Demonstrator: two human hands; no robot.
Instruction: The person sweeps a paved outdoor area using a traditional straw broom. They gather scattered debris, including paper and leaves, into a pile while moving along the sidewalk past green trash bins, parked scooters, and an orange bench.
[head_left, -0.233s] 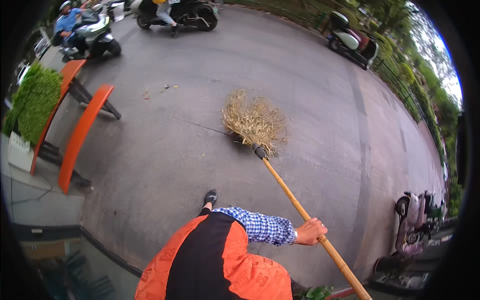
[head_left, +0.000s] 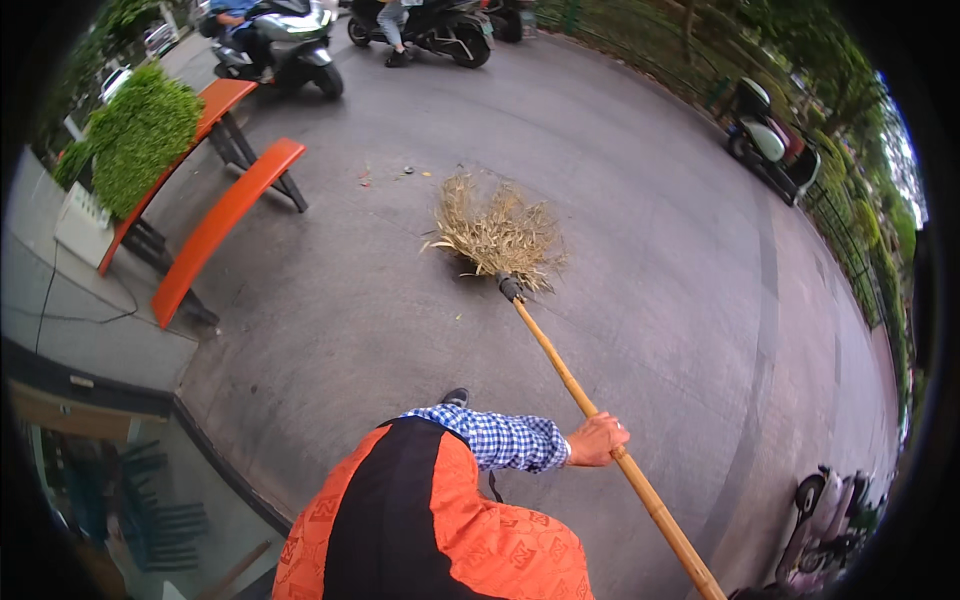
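My left hand (head_left: 597, 440), at the end of a blue-and-white checked sleeve, is wrapped round the bamboo handle (head_left: 650, 500) of a long broom. The handle slants from the lower right up to a dark binding. Beyond it, the broom's dry straw-coloured twig head (head_left: 500, 232) fans out on the grey pavement. Small bits of litter (head_left: 409, 171) lie a little beyond the head, to its left. The handle's near end runs out of the picture at the bottom, and my right hand does not show.
An orange bench (head_left: 225, 230) and a green planter (head_left: 145, 140) stand at left, above a glass-fronted edge. A rider on a scooter (head_left: 290, 45) and another motorbike (head_left: 430, 30) are at the far side. Parked scooters (head_left: 775, 145) line the right, near a fence.
The broom head has moved left across the pavement, closer to the litter. My left hand has shifted left with the handle. My view has turned left, and the scooter rider has moved.
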